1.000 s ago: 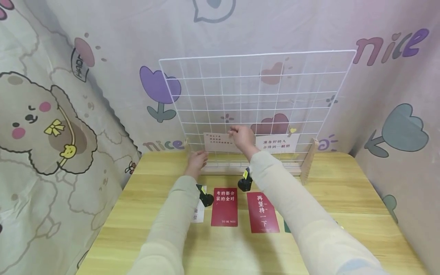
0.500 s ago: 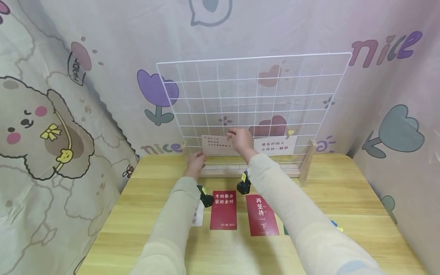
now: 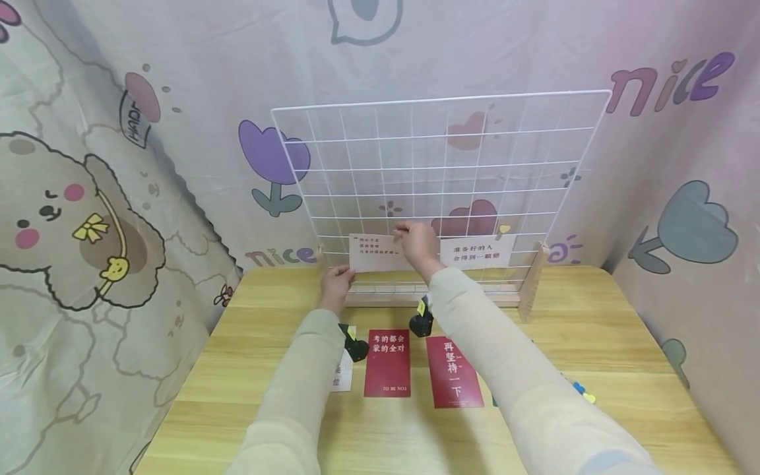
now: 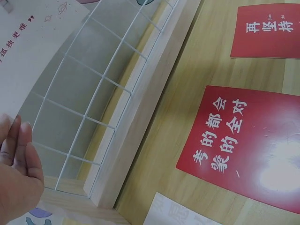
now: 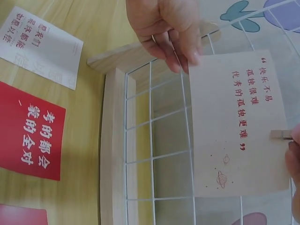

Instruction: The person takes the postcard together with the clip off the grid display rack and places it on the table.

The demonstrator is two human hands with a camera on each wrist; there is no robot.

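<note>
A white card with red writing (image 3: 371,253) lies against the white wire grid (image 3: 410,168), low on its left half. My left hand (image 3: 336,285) pinches the card's lower left corner between thumb and fingers; the left wrist view shows that hand (image 4: 18,173) at its left edge. At the card's top edge, my right hand (image 3: 420,247) holds a small wooden clothespin (image 5: 280,134), which overlaps the card in the right wrist view. Most of the right hand (image 5: 294,164) is cut off there. Whether the clothespin also grips a wire I cannot tell.
Another white card (image 3: 475,253) hangs to the right under a clip with a yellow heart (image 3: 504,229). Red cards (image 3: 388,363) (image 3: 454,373) and a white one (image 3: 343,373) lie on the table. Blue and yellow pieces (image 3: 584,392) lie beside the right sleeve. Wooden feet (image 3: 533,280) support the grid.
The card's lower edge has come down slightly with my left hand still at its corner. My right hand stays at the top edge. The head view has shifted a little.
</note>
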